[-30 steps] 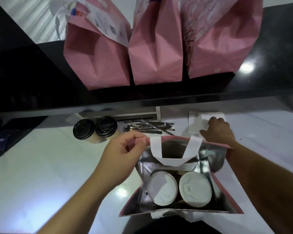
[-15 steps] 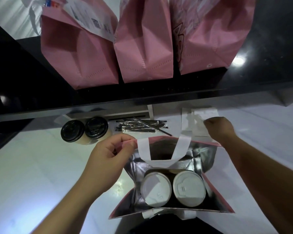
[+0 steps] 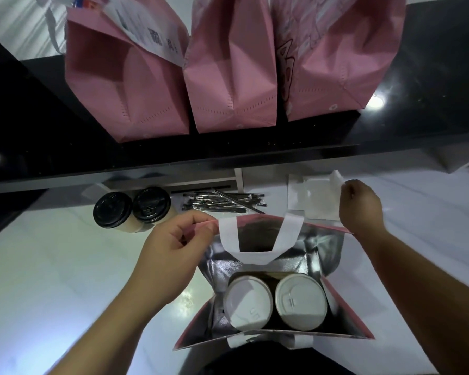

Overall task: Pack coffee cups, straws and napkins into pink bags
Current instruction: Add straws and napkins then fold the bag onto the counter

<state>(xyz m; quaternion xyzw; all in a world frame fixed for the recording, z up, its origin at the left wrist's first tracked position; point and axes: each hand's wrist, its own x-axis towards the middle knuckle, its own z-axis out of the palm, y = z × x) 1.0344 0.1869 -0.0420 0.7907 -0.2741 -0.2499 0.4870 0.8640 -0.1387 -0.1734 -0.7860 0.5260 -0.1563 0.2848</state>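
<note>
Left hand (image 3: 171, 262) pinching the far-left rim of the open pink bag (image 3: 344, 315), fingers curled on the fabric, keeping the mouth spread as a second ago. Right hand (image 3: 362, 208), at two o'clock from the bag, now closed on the corner of a napkin (image 3: 336, 180) and peeling it up off the napkin stack (image 3: 313, 197); a second ago merely reaching onto the pile, knuckles low. Two white-lidded coffee cups (image 3: 275, 301) sitting side by side at the bag's bottom. Wrapped straws (image 3: 222, 204) lying at twelve o'clock on the desk (image 3: 52, 280), apparently untouched, beside two black-lidded cups (image 3: 132, 208) at ten o'clock. Three filled pink bags (image 3: 230, 77) standing on the dark shelf beyond. Probably meaning cups done here, napkin under way, straws remaining.
</note>
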